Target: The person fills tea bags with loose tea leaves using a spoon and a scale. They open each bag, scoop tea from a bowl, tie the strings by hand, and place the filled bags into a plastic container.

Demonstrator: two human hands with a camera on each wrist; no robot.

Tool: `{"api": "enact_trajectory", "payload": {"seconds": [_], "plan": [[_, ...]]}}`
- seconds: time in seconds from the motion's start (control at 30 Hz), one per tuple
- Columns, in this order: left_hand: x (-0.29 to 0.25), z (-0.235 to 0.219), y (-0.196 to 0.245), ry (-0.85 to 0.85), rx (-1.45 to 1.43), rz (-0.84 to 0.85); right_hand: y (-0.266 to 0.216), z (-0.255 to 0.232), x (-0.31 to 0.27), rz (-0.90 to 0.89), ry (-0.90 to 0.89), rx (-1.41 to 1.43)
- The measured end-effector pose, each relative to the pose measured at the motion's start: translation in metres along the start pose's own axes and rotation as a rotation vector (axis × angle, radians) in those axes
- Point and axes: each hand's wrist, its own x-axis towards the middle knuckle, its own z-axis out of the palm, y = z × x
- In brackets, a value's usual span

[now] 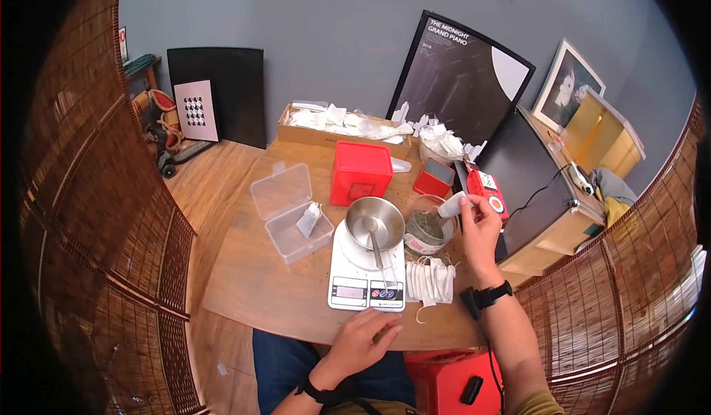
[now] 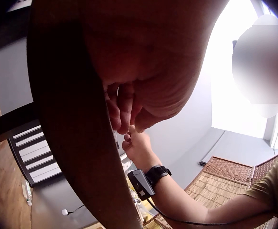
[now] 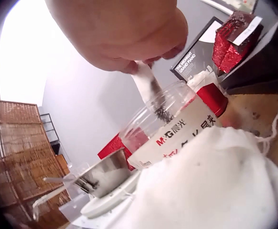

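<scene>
Your right hand (image 1: 481,226) pinches a white pouch (image 1: 451,206), slanted at the rim of the clear tub (image 1: 424,245). Your left hand (image 1: 361,341), fingers loosely bent and holding nothing, lies at the edge of the desk (image 1: 244,289), just before the scale (image 1: 346,268) bearing the pan (image 1: 358,221).

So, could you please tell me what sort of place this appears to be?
Probably a small packing corner in a home or workshop: a digital scale and small white pouches lie side by side on a wooden table, with woven screens standing on either side.
</scene>
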Motion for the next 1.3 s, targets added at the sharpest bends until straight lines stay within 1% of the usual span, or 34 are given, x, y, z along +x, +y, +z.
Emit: {"api": "enact_trajectory", "payload": {"seconds": [0.07,0.13,0.2,0.33,0.4,0.43,0.5,0.53,0.57,0.6,0.67,0.7,0.77,0.8,0.87,0.93,1.0,1.03,1.07,1.13,1.17,1.23,1.3], "plan": [[0.000,-0.001,0.001,0.006,0.008,-0.002,0.004,0.001,0.004,-0.039,-0.081,-0.059],[0.001,-0.003,0.006,-0.021,0.007,-0.049,0.003,0.003,0.002,-0.017,-0.067,-0.062],[0.002,-0.002,0.003,-0.010,0.013,-0.028,-0.003,0.007,0.002,-0.072,0.033,-0.055],[0.001,-0.001,0.001,-0.003,0.032,0.008,-0.004,0.009,0.003,-0.079,0.048,-0.064],[0.001,-0.003,0.000,0.002,0.041,0.023,-0.003,0.007,0.003,-0.035,-0.069,-0.087],[0.001,-0.003,0.000,-0.005,0.046,0.044,-0.001,0.008,0.002,-0.046,-0.022,-0.061],[0.001,-0.002,-0.002,-0.006,0.050,0.049,0.000,0.004,0.001,-0.035,-0.022,-0.057],[0.000,-0.002,-0.003,-0.003,0.056,0.043,0.001,0.004,0.001,-0.020,-0.032,-0.050],[-0.001,-0.002,-0.003,-0.003,0.057,0.039,0.003,0.004,0.002,0.045,-0.118,-0.038],[-0.001,-0.002,-0.002,-0.010,0.050,0.037,-0.001,0.003,-0.001,0.050,-0.114,-0.039],[0.002,-0.001,-0.003,-0.010,0.046,0.040,-0.014,0.005,-0.005,-0.023,0.048,-0.023],[0.002,-0.002,-0.002,0.001,0.038,0.046,-0.011,0.007,-0.004,-0.023,0.043,-0.021],[0.000,-0.002,-0.001,-0.002,0.026,0.052,-0.001,0.004,-0.004,0.020,-0.015,0.007],[0.000,-0.001,-0.002,-0.011,0.035,0.047,-0.001,0.000,-0.002,0.018,-0.010,0.007],[0.000,-0.002,-0.003,-0.014,0.048,0.035,-0.001,-0.002,-0.001,0.074,-0.143,-0.047],[-0.001,-0.001,-0.002,-0.035,0.039,-0.004,0.009,-0.002,-0.005,0.092,-0.110,-0.001],[0.002,0.000,-0.002,-0.010,0.025,0.002,0.013,0.002,-0.007,0.009,0.020,0.064],[0.000,0.000,-0.001,0.009,0.010,-0.002,0.017,0.002,-0.008,0.057,-0.083,0.108],[-0.002,0.000,0.000,0.003,0.011,-0.004,0.019,0.002,-0.012,0.062,-0.080,0.108],[-0.001,0.001,-0.002,-0.007,0.014,-0.024,0.018,0.003,-0.014,0.106,0.004,0.211],[-0.001,0.001,-0.002,-0.006,0.016,-0.024,0.017,0.003,-0.014,0.144,-0.006,0.268],[0.000,0.002,-0.003,0.019,0.011,0.025,0.019,0.002,-0.014,0.143,0.002,0.285],[0.000,0.001,0.001,0.005,0.010,0.000,0.021,-0.002,-0.013,0.138,0.014,0.301]]}}
